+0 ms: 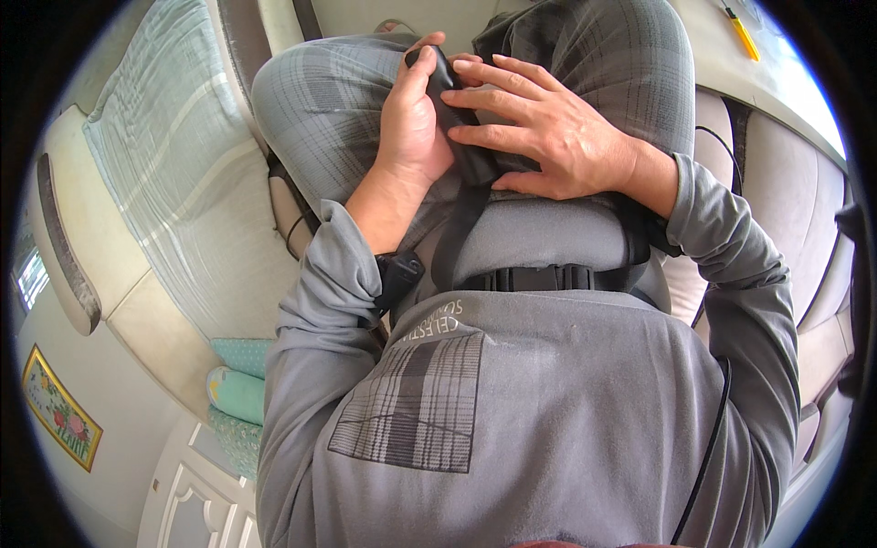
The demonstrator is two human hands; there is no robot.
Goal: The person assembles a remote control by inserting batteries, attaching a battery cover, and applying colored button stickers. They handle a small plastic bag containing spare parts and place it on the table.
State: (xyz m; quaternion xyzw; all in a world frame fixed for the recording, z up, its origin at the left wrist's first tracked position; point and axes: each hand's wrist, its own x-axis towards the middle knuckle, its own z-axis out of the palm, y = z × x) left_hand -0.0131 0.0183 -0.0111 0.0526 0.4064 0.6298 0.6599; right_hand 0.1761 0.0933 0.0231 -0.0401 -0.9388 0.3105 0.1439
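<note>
Above my lap, my left hand (413, 128) is closed around a long, smooth black object (451, 114), with the thumb along its upper end. Its exact kind cannot be made out. My right hand (557, 132) reaches across from the other side, palm down, fingers stretched and spread, some fingertips touching the object's side. The lower end of the object lies close to a black strap (461, 233) that runs down toward my waist. A black buckle (548, 278) fastens the belt across my middle.
I sit on a cream sofa, with a pale cover (183, 155) at the left. A table (795, 68) at the upper right holds a yellow-handled tool (742, 36). A black cable (717, 438) runs down my right side. Teal cushions (239, 395) are at the lower left.
</note>
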